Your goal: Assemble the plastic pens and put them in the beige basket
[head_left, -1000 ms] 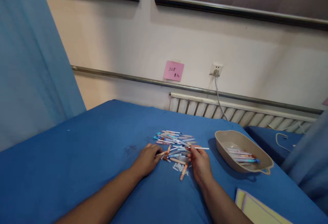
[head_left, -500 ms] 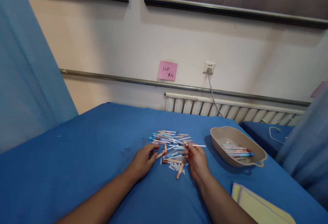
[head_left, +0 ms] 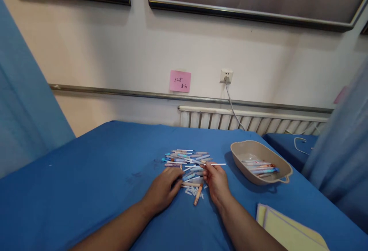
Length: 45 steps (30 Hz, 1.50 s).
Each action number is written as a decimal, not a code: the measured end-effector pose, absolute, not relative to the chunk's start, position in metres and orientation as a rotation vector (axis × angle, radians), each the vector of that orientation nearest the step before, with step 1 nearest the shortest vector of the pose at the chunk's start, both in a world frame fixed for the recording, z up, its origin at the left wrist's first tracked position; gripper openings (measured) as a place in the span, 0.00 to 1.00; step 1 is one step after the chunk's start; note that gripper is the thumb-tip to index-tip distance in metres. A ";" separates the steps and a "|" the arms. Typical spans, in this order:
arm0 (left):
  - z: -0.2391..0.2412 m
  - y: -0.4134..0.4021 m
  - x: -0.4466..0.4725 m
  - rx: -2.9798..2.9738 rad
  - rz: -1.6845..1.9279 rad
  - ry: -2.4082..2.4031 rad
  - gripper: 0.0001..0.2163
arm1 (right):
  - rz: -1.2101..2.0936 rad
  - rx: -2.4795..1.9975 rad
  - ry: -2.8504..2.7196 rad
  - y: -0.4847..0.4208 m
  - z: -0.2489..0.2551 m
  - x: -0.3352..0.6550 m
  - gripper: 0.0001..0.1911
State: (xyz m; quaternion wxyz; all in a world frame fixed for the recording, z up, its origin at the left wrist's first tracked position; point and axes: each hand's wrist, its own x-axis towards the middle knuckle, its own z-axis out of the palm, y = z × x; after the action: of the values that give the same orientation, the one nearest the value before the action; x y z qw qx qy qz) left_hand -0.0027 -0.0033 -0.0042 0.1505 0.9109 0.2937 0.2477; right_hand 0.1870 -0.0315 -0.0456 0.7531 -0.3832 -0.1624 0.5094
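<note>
Left hand back down on the pens, white stick kept in the right

The newest change is in the left hand (head_left: 164, 190): a second ago it was at a small tan-and-orange part, half a second ago it stood just clear of it, and now it is lower and further in, covering the near left edge of the loose heap of slim pale blue, white and tan plastic pens (head_left: 202, 157). That heap lies left of the deep beige plastic basin (head_left: 237, 171), which serves as the landmark here. The left thumb and fingers are curled with a narrow gap between them; their tips are lost among the parts, so I cannot tell whether they grip anything.

The right hand (head_left: 217, 185), between the heap and the basin, has the same thin, straight white stick (head_left: 220, 164) pinched between thumb and fingers, lying level, its free end towards the basin but short of it. My reading is that the work has moved on only on the left side: that hand is among the parts again, while the stick has yet to be put anywhere.

Left of the basin and nearer the person, an orange patterned barrel (head_left: 197, 196) lies beside small white scattered pieces (head_left: 189, 191). Inside the basin, the bundle of blue, white and reddish pens (head_left: 263, 171) looks unchanged
</note>
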 end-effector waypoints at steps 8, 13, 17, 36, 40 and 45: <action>0.002 -0.019 0.003 2.725 0.479 0.734 0.11 | 1.103 -0.855 -0.380 -0.032 -0.042 0.187 0.18; -0.001 -0.015 0.002 2.743 0.463 0.807 0.09 | 1.095 -0.883 -0.400 -0.032 -0.043 0.189 0.18; -0.004 -0.015 0.002 2.757 0.464 0.884 0.08 | 1.090 -0.891 -0.395 -0.031 -0.043 0.189 0.18; -0.008 -0.015 0.002 2.625 0.540 0.882 0.05 | 1.103 -0.864 -0.413 -0.035 -0.042 0.188 0.17; -0.011 -0.016 0.001 2.582 0.573 0.883 0.05 | 1.091 -0.880 -0.436 -0.035 -0.044 0.189 0.16; -0.013 -0.015 0.000 2.588 0.569 0.846 0.09 | 1.095 -0.887 -0.441 -0.035 -0.048 0.189 0.16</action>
State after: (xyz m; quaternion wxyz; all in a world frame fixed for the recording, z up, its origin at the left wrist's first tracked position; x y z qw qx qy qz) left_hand -0.0005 -0.0149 -0.0127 0.1789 0.9155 0.2992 0.2011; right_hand 0.1891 -0.0346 -0.0478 0.7397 -0.4042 -0.2011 0.4990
